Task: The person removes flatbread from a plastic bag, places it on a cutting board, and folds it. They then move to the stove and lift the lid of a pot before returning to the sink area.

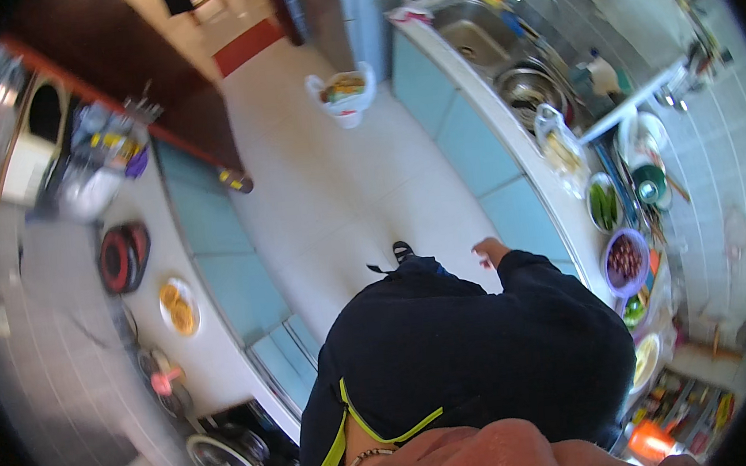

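My right hand (491,251) hangs beside my body with loosely curled fingers, slightly apart, and nothing shows in it. It is over the pale tiled floor (336,196), near the light blue cabinet doors (523,210) under the right counter. My left hand is out of view. A sandaled foot (402,251) shows below my dark jacket (476,350). Ahead on the floor stands a small bin lined with a white plastic bag (344,102), filled with rubbish.
Along the right counter are a sink (472,38), a metal bowl (530,89), a plate of green vegetables (603,203) and a purple colander (627,262). The left counter bears a plate of yellow rounds (180,306) and a glass lid (225,465). A brown door (132,61) stands ajar.
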Action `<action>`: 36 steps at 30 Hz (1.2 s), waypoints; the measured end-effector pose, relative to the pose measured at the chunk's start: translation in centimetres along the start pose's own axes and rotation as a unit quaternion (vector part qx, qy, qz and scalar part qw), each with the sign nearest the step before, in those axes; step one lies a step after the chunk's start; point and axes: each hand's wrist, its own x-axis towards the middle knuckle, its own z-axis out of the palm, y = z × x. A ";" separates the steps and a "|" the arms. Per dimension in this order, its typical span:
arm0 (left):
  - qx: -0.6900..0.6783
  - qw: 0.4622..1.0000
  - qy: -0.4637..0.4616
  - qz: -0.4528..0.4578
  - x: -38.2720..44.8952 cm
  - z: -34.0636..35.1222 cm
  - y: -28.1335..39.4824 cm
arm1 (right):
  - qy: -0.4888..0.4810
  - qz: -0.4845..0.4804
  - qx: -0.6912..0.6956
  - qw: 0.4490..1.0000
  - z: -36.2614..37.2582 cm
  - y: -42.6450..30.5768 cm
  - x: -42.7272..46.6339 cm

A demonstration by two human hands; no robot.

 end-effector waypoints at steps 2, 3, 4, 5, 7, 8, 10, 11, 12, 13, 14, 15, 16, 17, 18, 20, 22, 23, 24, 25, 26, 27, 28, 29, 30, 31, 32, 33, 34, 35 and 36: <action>0.060 0.997 -0.033 0.023 2.2 0.5 3.6 | 0.097 0.010 0.115 0.989 -0.8 -2.2 -0.4; 0.092 0.994 -0.056 0.033 3.4 1.2 5.3 | 0.092 0.014 0.167 0.982 -2.0 -2.3 0.1; 0.120 0.990 -0.067 0.044 4.7 1.2 6.9 | 0.066 -0.004 0.181 0.981 -2.9 -3.1 -0.1; 0.148 0.984 -0.080 0.053 6.0 1.1 8.6 | 0.086 -0.016 0.212 0.973 -3.2 -3.3 -0.7; 0.197 0.973 -0.099 0.070 8.6 0.9 11.6 | 0.125 -0.042 0.263 0.956 -3.4 -4.9 -3.3; 0.222 0.966 -0.110 0.079 10.1 0.7 13.2 | 0.122 -0.014 0.272 0.954 -3.6 -5.1 -4.1; 0.268 0.949 -0.133 0.100 13.0 0.5 16.3 | 0.107 0.001 0.381 0.918 -3.2 -2.9 -3.4; 0.288 0.940 -0.143 0.111 14.6 0.4 18.0 | 0.098 0.006 0.433 0.896 -2.7 -1.7 -3.3; 0.306 0.933 -0.149 0.121 16.1 0.2 19.5 | 0.106 0.007 0.493 0.864 -2.1 -1.2 -3.6; 0.319 0.924 -0.158 0.135 17.9 0.7 21.5 | 0.118 0.004 0.553 0.825 -2.0 -0.8 -4.1; 0.337 0.915 -0.165 0.145 19.5 0.3 23.3 | 0.129 0.001 0.610 0.782 -2.1 -0.4 -4.6; 0.350 0.906 -0.175 0.164 21.6 0.8 25.4 | 0.148 -0.003 0.626 0.765 -2.8 -0.3 -5.1; 0.369 0.892 -0.185 0.182 23.7 1.5 27.6 | 0.165 -0.005 0.643 0.748 -3.5 -0.1 -5.8; 0.395 0.856 -0.197 0.269 26.0 3.1 32.5 | 0.185 0.008 0.671 0.718 -3.2 1.8 -6.4; 0.408 0.815 -0.199 0.361 27.5 4.2 36.1 | 0.193 -0.024 0.690 0.697 -3.6 2.5 -6.4; 0.271 0.800 -0.193 0.500 23.4 10.8 44.7 | 0.247 -0.057 0.705 0.662 -7.0 2.6 -8.2; 0.145 0.905 -0.263 0.302 20.4 16.3 50.9 | 0.263 -0.078 0.718 0.640 -10.2 2.2 -8.3; 0.152 0.879 -0.312 0.327 18.8 19.3 54.0 | 0.272 -0.092 0.719 0.633 -12.0 2.0 -8.0; 0.148 0.862 -0.320 0.365 15.7 22.8 56.8 | 0.277 -0.087 0.730 0.619 -13.8 2.0 -7.7; 0.142 0.843 -0.329 0.402 11.7 26.4 59.0 | 0.281 -0.083 0.740 0.605 -15.8 1.9 -7.3; 0.155 0.813 -0.363 0.428 7.6 29.5 61.3 | 0.285 -0.079 0.750 0.592 -17.7 1.9 -6.8; 0.167 0.782 -0.394 0.452 4.5 32.7 62.9 | 0.277 -0.064 0.764 0.580 -19.4 1.7 -6.3; 0.176 0.747 -0.410 0.493 2.8 36.3 63.9 | 0.267 -0.053 0.776 0.569 -21.3 1.0 -5.7; 0.184 0.710 -0.424 0.531 1.1 39.8 64.6 | 0.257 -0.041 0.787 0.559 -23.3 0.5 -4.8; 0.187 0.698 -0.432 0.539 -2.1 43.4 65.2 | 0.250 -0.027 0.786 0.565 -25.0 0.6 -3.7; 0.197 0.687 -0.442 0.542 -5.7 46.3 65.2 | 0.242 -0.006 0.786 0.569 -25.7 1.2 -2.6; 0.190 0.698 -0.455 0.518 -8.2 48.8 64.7 | 0.236 -0.006 0.781 0.578 -26.3 0.9 -1.8; 0.178 0.704 -0.476 0.497 -10.7 51.9 64.4 | 0.251 0.011 0.754 0.606 -27.1 1.4 -0.4; 0.191 0.693 -0.456 0.524 -12.0 54.7 64.0 | 0.310 0.010 0.708 0.635 -28.0 1.2 -0.2; 0.205 0.680 -0.437 0.552 -13.2 57.2 63.5 | 0.368 0.010 0.657 0.658 -28.2 0.9 -0.3; 0.220 0.665 -0.420 0.577 -14.2 59.5 62.8 | 0.424 0.014 0.603 0.676 -27.9 0.5 -0.6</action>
